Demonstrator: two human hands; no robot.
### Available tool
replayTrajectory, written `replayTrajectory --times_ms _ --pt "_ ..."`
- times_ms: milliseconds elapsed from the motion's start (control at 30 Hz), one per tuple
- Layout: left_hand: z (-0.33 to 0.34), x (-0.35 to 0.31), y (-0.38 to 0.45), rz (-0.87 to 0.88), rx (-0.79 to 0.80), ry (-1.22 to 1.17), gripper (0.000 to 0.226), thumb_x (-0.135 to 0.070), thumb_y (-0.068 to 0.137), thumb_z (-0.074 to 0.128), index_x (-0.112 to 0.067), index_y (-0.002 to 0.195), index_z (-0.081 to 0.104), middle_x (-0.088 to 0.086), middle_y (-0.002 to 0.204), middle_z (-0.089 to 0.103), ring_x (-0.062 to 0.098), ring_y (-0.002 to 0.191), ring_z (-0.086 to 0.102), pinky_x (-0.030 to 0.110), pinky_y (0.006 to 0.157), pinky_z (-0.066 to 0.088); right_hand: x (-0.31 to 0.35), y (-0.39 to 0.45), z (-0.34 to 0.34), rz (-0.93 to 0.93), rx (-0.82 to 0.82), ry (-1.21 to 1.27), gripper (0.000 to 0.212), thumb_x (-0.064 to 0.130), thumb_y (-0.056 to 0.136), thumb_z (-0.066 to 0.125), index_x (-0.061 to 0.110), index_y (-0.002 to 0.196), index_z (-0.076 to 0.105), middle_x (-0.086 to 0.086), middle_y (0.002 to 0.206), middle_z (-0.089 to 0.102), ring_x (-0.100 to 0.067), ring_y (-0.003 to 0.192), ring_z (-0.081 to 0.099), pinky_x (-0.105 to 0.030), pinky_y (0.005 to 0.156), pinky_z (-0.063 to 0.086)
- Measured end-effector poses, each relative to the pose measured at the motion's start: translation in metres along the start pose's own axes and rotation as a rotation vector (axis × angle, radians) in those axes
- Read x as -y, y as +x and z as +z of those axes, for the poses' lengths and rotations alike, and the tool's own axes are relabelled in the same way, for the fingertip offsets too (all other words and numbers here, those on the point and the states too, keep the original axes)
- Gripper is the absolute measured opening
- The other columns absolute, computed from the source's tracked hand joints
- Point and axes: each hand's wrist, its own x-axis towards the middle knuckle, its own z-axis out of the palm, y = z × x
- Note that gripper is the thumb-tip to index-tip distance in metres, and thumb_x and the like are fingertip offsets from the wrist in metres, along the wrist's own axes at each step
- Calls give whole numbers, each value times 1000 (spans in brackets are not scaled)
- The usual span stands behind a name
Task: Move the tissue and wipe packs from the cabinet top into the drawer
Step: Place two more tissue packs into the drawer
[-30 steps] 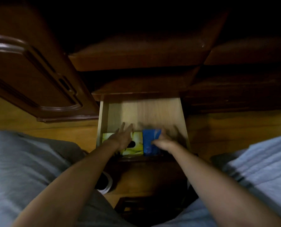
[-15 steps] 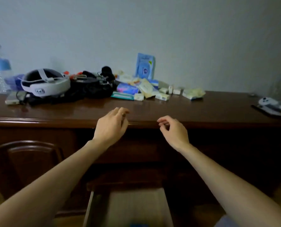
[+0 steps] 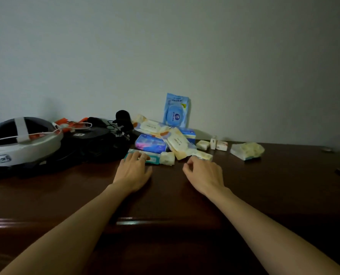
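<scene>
Left hand [image 3: 133, 171] lies palm down on the cabinet top [image 3: 264, 185], fingers extended onto a flat teal pack [image 3: 154, 158], gripping nothing. Right hand [image 3: 203, 173] hovers with fingers loosely curled, empty, just beside a small pack [image 3: 203, 155]. The remaining packs [image 3: 165, 135] lie heaped behind, near the wall.

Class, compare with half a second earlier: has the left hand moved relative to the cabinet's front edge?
Yes. The left hand has gone forward from the front edge, across the cabinet top, and now lies over the teal wipe pack in the pile.
</scene>
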Motion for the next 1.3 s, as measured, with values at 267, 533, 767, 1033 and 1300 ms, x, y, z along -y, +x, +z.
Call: replayTrajectory --times_ms 267,533,767,1033,1300 --pt "47 13 71 150 46 77 81 -77 89 19 -33 157 21 2 166 19 21 154 9 45 125 1 -25 204 56 125 1 115 46 17 93 59 19 138 46 -9 135 55 -30 123 50 -41 83 49" --pt "75 22 115 77 251 22 103 -92 73 12 -34 157 23 -5 165 21 17 151 20 47 122 13 -44 308 118 93 565 -45 92 46 86 66 31 161 15 -10 164 24 -34 144 34 -44 116 34" --pt "65 18 101 -22 91 -12 108 -101 64 20 -20 129 49 3 131 44 24 124 39 45 107 37 -34 262 111 234 318 -155 99 63 79 68 9 150 26 -17 149 36 -37 138 33 -56 113 31" --pt "19 3 26 -63 39 112 108 -101 64 6 -19 114 57 4 115 62 24 108 55 41 91 41 -40 158 19 241 -40 153 97 62 63 82 17 134 34 -16 131 50 -36 122 46 -47 91 48" --pt "-36 -32 -76 -148 -238 -57 66 -78 88 24 -23 71 56 9 85 71 33 87 67 36 65 37 -2 3 -43 130 -139 412 98 75 54 77 31 132 37 1 125 55 -22 111 56 -38 79 49"
